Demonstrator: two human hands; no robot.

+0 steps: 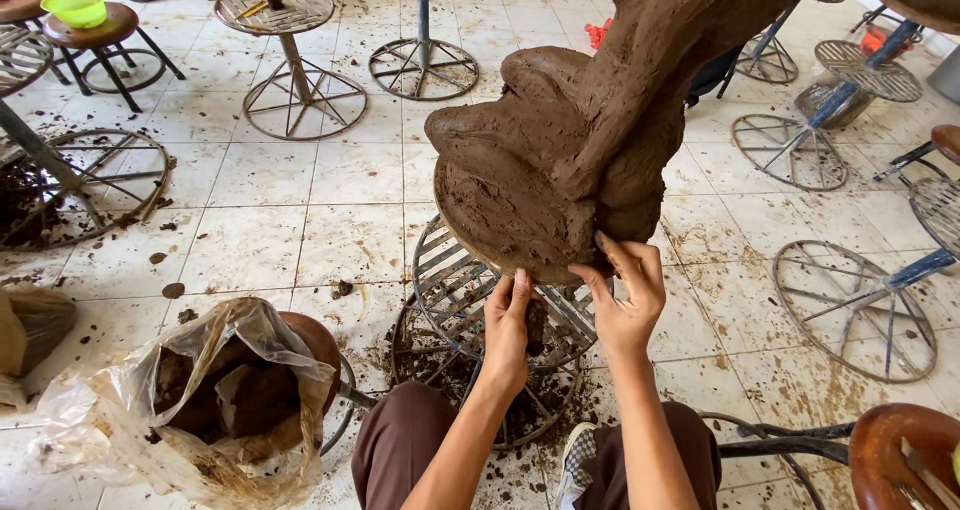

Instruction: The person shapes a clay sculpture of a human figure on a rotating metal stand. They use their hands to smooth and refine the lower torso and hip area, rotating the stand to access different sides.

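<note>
Brown wet clay makes up the big clay shape (pixel 590 120) that stands on a round metal stand (pixel 455 290) in the middle of the room. The floor (pixel 300 220) is pale square tiles, dirty with clay bits and smears, most of all under the stand.

The left hand (pixel 508 332) is at the bottom edge of the clay shape. Its fingers (pixel 515 295) are curled around a small dark clay lump (pixel 536 327) and hold it just under the shape. The right hand (pixel 625 300) is beside it on the right. Its fingers (pixel 615 255) are spread a little and press on the low side of the shape; they hold nothing.

Near on the left, a clear plastic bag (pixel 200 400) sits open on a brown stool (pixel 318 345), with dark clay chunks inside. Far on the left, a green bowl (pixel 76 8) sits on another round stool (pixel 100 30); I cannot tell what is in it.

More metal stands (pixel 300 60) with wheel-like bases stand far away and on the right, well apart from each other. The tiles between them are open. The person's knees are close to the middle stand, on each side of its base.
</note>
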